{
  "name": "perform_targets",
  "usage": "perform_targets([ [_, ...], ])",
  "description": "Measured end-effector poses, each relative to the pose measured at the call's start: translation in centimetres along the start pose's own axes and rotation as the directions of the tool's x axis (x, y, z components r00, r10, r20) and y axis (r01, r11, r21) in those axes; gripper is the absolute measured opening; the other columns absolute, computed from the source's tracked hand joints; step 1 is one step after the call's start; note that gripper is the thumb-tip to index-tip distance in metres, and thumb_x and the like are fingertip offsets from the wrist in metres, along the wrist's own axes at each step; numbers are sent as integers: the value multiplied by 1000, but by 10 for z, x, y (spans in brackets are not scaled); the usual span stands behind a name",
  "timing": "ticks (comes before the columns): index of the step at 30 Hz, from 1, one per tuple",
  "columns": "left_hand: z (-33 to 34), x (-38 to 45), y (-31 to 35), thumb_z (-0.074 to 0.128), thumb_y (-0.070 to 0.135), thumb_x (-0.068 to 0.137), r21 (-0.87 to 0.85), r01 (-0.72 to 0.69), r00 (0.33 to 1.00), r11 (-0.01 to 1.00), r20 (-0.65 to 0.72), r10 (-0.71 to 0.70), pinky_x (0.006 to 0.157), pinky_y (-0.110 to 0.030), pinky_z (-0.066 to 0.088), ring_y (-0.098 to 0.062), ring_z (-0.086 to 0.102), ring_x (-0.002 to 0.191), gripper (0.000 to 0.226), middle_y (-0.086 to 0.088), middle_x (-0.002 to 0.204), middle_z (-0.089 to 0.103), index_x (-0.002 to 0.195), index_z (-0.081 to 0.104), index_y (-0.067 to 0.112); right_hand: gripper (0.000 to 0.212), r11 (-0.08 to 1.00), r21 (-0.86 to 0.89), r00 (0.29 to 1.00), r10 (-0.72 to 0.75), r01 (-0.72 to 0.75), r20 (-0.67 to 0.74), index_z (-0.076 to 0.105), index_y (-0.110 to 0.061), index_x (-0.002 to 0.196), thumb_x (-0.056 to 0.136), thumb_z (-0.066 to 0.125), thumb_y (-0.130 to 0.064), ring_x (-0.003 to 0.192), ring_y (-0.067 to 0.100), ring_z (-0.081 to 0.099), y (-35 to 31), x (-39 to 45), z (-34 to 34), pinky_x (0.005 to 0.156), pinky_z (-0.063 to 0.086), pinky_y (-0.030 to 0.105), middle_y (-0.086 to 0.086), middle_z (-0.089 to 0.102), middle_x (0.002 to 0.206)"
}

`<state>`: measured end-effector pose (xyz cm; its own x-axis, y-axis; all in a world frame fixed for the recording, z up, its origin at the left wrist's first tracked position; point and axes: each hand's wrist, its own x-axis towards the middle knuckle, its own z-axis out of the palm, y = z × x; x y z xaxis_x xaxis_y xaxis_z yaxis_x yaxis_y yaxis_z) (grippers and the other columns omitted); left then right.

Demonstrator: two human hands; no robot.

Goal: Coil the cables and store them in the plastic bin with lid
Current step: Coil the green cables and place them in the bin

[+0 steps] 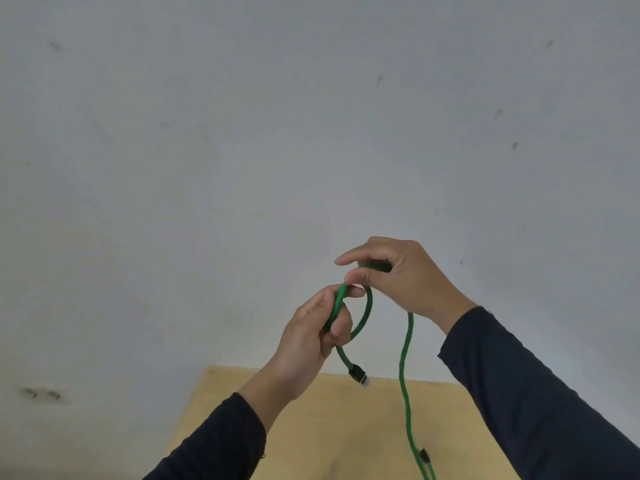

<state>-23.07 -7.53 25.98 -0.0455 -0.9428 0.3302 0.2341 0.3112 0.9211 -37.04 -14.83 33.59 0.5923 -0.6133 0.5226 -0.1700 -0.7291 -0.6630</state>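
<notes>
A green cable (405, 368) is held up in front of a grey wall. My left hand (311, 336) is closed around one small loop of it, and a short end with a black and silver plug (358, 375) hangs just below that hand. My right hand (398, 275) pinches the cable a little higher and to the right, thumb and fingers touching the top of the loop. From the right hand the cable drops straight down past the table and leaves the view at the bottom edge. No plastic bin is in view.
A light wooden table (311, 427) lies below the hands, only its far part showing. A small black clip (424, 454) sits on the hanging cable near the bottom edge. The grey wall (242, 133) fills the rest of the view.
</notes>
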Motion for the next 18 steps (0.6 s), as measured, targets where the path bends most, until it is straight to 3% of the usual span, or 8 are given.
perform_targets([
  [5, -8, 2, 19, 36, 39, 93, -337, 134, 986, 932, 138, -92, 45, -16, 25, -4, 23, 43, 41, 12, 52, 23, 99, 66, 11, 16, 977, 215, 999, 14, -5, -38, 73, -21, 87, 75, 66, -28, 70, 7, 60, -1, 4, 7, 68, 46, 16, -14, 69, 72],
  [8, -11, 7, 29, 41, 40, 89, -533, 193, 976, 824, 189, -106, 40, -14, 25, -4, 16, 42, 43, 10, 54, 16, 95, 70, 8, 17, 948, 314, 988, 100, -59, -117, 73, -29, 87, 85, 57, -29, 57, 31, 43, 8, 3, 23, 59, 37, 28, 13, 62, 66],
  [9, -12, 9, 32, 42, 39, 88, -585, 179, 978, 791, 191, -80, 39, -14, 26, -5, 15, 42, 43, 10, 54, 16, 95, 70, 8, 22, 933, 343, 980, 156, -104, -127, 72, -33, 87, 90, 52, -26, 54, 29, 38, 12, 2, 30, 56, 34, 29, 16, 54, 63],
  [11, -16, 18, 40, 40, 38, 91, -681, 115, 985, 723, 172, 6, 39, -15, 32, -4, 19, 42, 44, 9, 52, 19, 101, 68, 5, 31, 916, 357, 965, 235, -181, -115, 70, -36, 90, 96, 43, -21, 48, 11, 38, 20, -4, 47, 48, 30, 21, 4, 47, 58],
  [13, -23, 29, 52, 38, 35, 94, -752, 5, 992, 659, 85, 90, 44, -14, 36, -4, 29, 42, 44, 8, 50, 29, 111, 63, 3, 30, 942, 244, 965, 252, -228, -72, 65, -36, 88, 97, 41, -21, 44, 1, 38, 28, -16, 65, 47, 32, 17, -10, 46, 52],
  [15, -34, 41, 64, 36, 32, 97, -726, -135, 989, 674, -53, 142, 53, -15, 40, -4, 37, 47, 42, 8, 55, 37, 121, 55, 4, 23, 972, 63, 973, 230, -229, -11, 60, -35, 98, 97, 39, -25, 45, 2, 37, 33, -30, 80, 50, 33, 19, -11, 44, 50],
  [18, -51, 55, 69, 33, 27, 100, -396, -266, 949, 879, -267, 167, 66, -20, 39, -6, 38, 54, 37, 8, 62, 39, 130, 47, 10, 29, 982, -145, 991, 131, -123, 41, 50, -27, 124, 97, 39, -27, 49, 6, 39, 29, -41, 86, 50, 31, 15, -12, 42, 56],
])
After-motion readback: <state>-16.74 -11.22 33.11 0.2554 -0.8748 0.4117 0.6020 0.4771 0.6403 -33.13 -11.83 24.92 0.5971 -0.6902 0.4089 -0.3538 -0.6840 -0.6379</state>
